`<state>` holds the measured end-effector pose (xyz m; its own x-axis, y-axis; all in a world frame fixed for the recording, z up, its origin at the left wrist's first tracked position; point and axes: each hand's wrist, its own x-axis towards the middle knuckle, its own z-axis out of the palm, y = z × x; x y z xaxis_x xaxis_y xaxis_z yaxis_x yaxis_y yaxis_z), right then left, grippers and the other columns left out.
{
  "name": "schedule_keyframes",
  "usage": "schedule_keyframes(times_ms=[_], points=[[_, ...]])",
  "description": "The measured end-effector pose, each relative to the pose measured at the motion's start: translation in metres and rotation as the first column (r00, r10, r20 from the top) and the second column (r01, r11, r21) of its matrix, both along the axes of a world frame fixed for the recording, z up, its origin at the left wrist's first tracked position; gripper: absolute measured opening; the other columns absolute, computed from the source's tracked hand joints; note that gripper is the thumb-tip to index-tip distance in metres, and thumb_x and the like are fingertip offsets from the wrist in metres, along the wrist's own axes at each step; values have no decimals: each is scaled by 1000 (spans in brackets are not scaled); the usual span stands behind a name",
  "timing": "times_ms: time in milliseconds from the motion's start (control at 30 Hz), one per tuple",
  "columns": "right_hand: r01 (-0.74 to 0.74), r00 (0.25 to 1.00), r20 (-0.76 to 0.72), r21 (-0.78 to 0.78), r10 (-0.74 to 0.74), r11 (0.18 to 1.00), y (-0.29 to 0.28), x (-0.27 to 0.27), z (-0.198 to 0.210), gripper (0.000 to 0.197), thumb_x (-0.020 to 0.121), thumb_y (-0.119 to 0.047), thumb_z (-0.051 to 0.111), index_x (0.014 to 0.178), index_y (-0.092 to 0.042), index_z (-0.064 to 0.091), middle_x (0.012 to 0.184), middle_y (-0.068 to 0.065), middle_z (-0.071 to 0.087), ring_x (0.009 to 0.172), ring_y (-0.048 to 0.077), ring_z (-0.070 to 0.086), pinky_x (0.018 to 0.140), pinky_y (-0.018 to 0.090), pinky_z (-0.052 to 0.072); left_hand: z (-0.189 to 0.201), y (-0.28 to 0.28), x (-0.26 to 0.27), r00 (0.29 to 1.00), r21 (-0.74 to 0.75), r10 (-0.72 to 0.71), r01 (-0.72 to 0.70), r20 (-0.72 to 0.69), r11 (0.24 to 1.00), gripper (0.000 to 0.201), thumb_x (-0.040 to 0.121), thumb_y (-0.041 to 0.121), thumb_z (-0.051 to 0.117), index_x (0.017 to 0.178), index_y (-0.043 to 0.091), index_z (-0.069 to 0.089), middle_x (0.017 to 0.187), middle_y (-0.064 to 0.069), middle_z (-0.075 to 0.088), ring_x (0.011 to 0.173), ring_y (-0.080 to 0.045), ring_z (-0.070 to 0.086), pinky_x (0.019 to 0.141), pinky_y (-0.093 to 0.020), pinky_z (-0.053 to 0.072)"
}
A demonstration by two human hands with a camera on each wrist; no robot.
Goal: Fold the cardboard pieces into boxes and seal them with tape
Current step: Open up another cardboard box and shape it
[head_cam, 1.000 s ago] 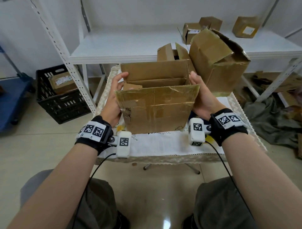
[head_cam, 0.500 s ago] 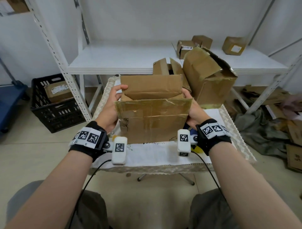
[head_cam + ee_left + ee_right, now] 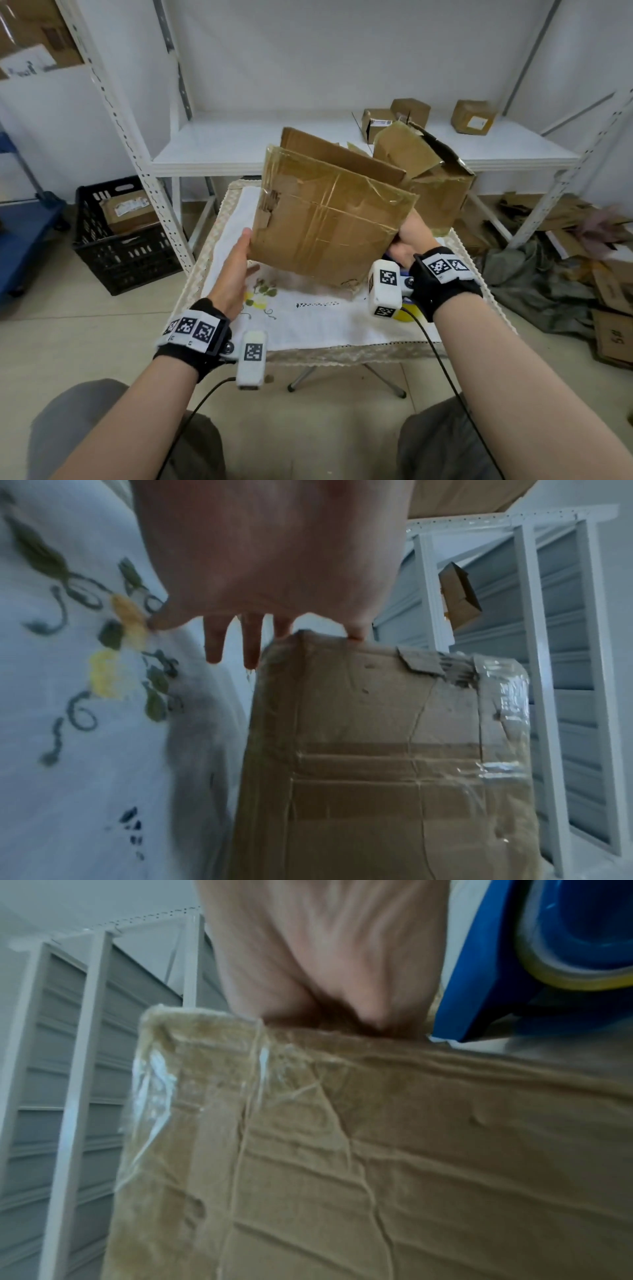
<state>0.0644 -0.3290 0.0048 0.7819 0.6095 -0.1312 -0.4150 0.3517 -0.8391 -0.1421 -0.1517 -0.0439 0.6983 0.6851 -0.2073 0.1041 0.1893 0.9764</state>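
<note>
The cardboard box is tipped over the cloth-covered small table, its lower edge low over the cloth and possibly resting on it, and its old-taped face turned toward the person. It seems to be mid-turn, and most of the risk comes from that. Only the right hand really has hold of it, at the right-hand edge, so the box could swing or slip out of that one-sided grip and drop onto the table. Its flaps at the far side stand loose and unsealed; a careless turn could let them flop open or crease wrongly. The worn, torn patch of cardboard near the left edge looks weak and might rip further if pressed. The box also sits just in front of a larger open box, and a wide swing could knock that one. A blue tape dispenser lies close under the right wrist and could be nudged off its place.

The left hand is spread flat, fingers straight, with its fingertips touching the lower left corner of the box; it steadies the box and grips nothing. The right hand's fingers are hidden behind the box, but the thumb and palm wrap the edge, so it appears to be clasping the box there.
</note>
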Motion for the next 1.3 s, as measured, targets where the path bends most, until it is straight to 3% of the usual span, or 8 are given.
schedule_keyframes(times_ms=[67,233,400,667,833,933,1167,1300], points=[[0,1000,13,-19,0,1000,0,-3,5,89,61,-25,96,138,-7,56,120,19,71,108,36,70,92,54,56,3,-3,2,993,-64,-38,45,113,997,66,97,73,27,147,35,48,145,6,55,131,-20,55,113,-52,32],[38,999,18,-85,-36,996,1,-13,14,56,94,-24,68,146,-12,50,132,18,65,120,39,64,94,55,56,6,-1,13,937,-316,73,42,343,948,95,84,56,69,159,22,23,149,-3,50,125,-25,63,100,-52,54],[-47,977,181,-340,114,939,0,-24,23,30,86,-14,69,116,-19,67,94,-1,71,86,19,61,82,39,52,6,3,21,944,-338,33,85,328,937,75,93,65,49,156,28,33,146,3,53,132,-22,54,103,-50,51],[-85,902,312,-548,297,832,6,-45,24,34,96,-25,65,128,-17,59,121,2,68,103,17,63,94,40,53,-5,13,35,966,-407,-46,150,255,901,63,100,60,41,146,18,48,137,-12,63,125,-29,62,110,-51,45],[-125,773,407,-654,487,746,6,-50,27,62,101,-34,58,155,-32,27,132,-5,59,105,13,63,89,36,57,-16,22,45,986,-440,-96,148,137,886,74,97,68,36,143,12,51,131,-23,65,121,-37,64,111,-52,45],[-145,701,437,-687,564,712,5,-50,25,75,101,-39,59,159,-42,11,149,-5,48,118,18,62,82,33,60,-22,25,47,988,-422,-122,150,92,894,74,96,70,40,143,14,51,132,-24,64,121,-39,63,109,-54,47],[-112,563,494,-748,662,654,5,-54,16,94,100,-38,58,153,-55,-18,166,0,27,144,28,40,118,50,36,-40,32,41,967,-139,-204,184,-153,973,48,108,46,41,124,9,67,120,-20,71,113,-33,66,105,-49,49],[-128,562,489,-745,667,655,2,-60,6,94,105,-25,55,154,-48,-22,170,-4,11,151,24,28,120,47,34,-42,33,42,935,74,-131,163,-328,984,46,104,42,46,90,4,70,86,-16,70,70,-22,66,63,-25,54]])
